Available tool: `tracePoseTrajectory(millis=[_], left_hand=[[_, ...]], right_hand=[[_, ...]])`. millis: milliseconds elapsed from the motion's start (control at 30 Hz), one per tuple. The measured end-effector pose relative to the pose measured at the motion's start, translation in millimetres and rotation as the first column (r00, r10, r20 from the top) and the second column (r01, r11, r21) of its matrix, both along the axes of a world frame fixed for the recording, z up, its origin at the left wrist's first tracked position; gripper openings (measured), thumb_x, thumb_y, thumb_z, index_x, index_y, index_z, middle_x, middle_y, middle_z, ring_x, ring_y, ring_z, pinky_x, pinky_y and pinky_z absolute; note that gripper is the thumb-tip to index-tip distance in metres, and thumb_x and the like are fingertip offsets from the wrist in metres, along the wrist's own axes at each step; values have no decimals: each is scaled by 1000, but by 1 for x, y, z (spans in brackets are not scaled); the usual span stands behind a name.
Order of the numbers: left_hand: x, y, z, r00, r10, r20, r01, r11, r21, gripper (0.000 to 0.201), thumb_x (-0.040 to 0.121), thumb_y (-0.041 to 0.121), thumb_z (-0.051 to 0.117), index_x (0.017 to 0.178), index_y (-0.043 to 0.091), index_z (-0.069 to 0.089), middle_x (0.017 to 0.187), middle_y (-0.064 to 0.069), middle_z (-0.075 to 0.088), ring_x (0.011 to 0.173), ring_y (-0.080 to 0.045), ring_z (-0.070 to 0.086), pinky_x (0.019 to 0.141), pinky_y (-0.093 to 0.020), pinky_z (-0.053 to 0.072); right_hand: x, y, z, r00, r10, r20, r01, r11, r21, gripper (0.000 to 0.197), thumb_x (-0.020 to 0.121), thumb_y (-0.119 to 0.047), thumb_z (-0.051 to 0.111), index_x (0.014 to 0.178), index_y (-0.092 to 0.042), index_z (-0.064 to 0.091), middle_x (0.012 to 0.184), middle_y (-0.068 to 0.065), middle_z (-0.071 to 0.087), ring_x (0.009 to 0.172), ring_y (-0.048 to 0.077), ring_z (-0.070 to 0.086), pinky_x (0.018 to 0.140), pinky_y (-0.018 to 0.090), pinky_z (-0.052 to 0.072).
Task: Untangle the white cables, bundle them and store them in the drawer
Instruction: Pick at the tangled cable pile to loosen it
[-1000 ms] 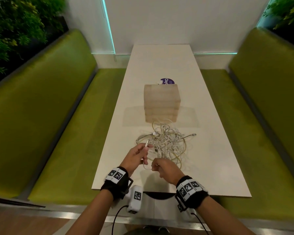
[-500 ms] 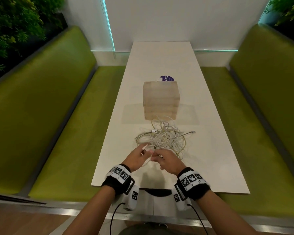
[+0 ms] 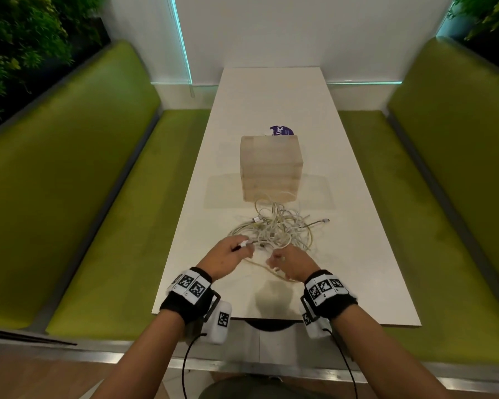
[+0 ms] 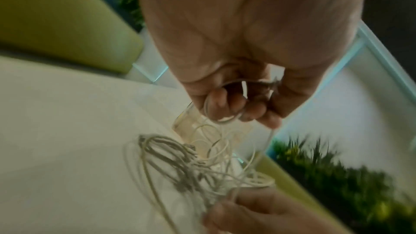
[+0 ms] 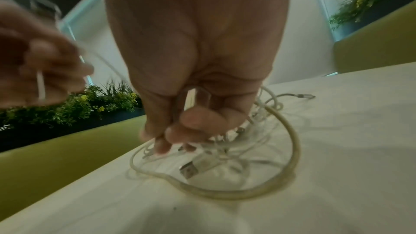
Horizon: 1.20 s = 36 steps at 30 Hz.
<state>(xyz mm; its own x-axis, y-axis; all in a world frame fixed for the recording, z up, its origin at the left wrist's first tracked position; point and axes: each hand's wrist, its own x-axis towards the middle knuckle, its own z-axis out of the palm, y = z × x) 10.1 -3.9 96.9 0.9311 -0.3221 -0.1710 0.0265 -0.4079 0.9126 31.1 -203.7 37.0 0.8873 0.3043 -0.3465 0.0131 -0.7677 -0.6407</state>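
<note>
Both hands worked the near edge of the white cables [image 3: 274, 228], which lay just in front of the drawer box [image 3: 271, 168] on the table [image 3: 357, 269]. Head view: left hand [image 3: 228, 257] pinched one strand w/ plug end; right hand [image 3: 291, 262] curled on another. Best to pull slowly, feeding the free end through loops, not yanking. Left wrist: fingers [image 4: 223, 106] wrapped round a loop. Right wrist: fingers [image 5: 191, 125] gripped strands. Box drawers looked closed; contents unseen.

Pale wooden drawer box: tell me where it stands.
In the head view, the pale wooden drawer box stands mid-table, just beyond the tangled white cables.
</note>
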Motion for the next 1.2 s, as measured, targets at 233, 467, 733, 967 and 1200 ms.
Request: tracePoseTrajectory(millis=[233,467,733,967,1200], left_hand=[[2,-9,11,924,171,-342,-374,594,-713,37,91,15,46,56,24,53,116,-13,68,102,-13,61,49,-19,33],[7,-18,-5,954,274,-123,-291,944,-153,27,91,35,59,101,11,54,62,5,55,52,-10,49,49,-20,37],[19,-32,-31,997,-79,-9,77,929,363,31,86,37,67,103,12,71,98,0,68,84,-10,54,74,-22,37],[16,-36,-8,993,104,-53,-108,991,-81,51,92,28,61,43,29,47,44,13,36,47,-9,35,53,-23,30],[16,-24,4,973,228,-41,-231,937,-263,42,86,25,69,58,9,42,46,11,39,50,-6,40,54,-16,31]], right_hand=[[1,-6,1,998,18,-59,-10,991,130,22,92,-19,53,81,-4,65,94,10,67,55,5,57,55,21,47],[1,-12,4,999,-47,-27,52,976,212,23,91,-18,56,71,-12,63,64,-3,59,44,-4,50,48,12,39],[0,-15,2,994,-29,109,0,965,260,28,91,-21,56,64,-20,63,58,-5,57,54,5,50,58,17,38],[4,-20,-7,999,16,44,-18,999,46,14,84,-13,62,72,-22,61,79,-1,65,77,18,60,73,31,46],[1,-20,-4,996,-69,55,67,997,47,15,88,-18,58,82,-14,71,84,-6,65,79,10,56,71,26,40]])
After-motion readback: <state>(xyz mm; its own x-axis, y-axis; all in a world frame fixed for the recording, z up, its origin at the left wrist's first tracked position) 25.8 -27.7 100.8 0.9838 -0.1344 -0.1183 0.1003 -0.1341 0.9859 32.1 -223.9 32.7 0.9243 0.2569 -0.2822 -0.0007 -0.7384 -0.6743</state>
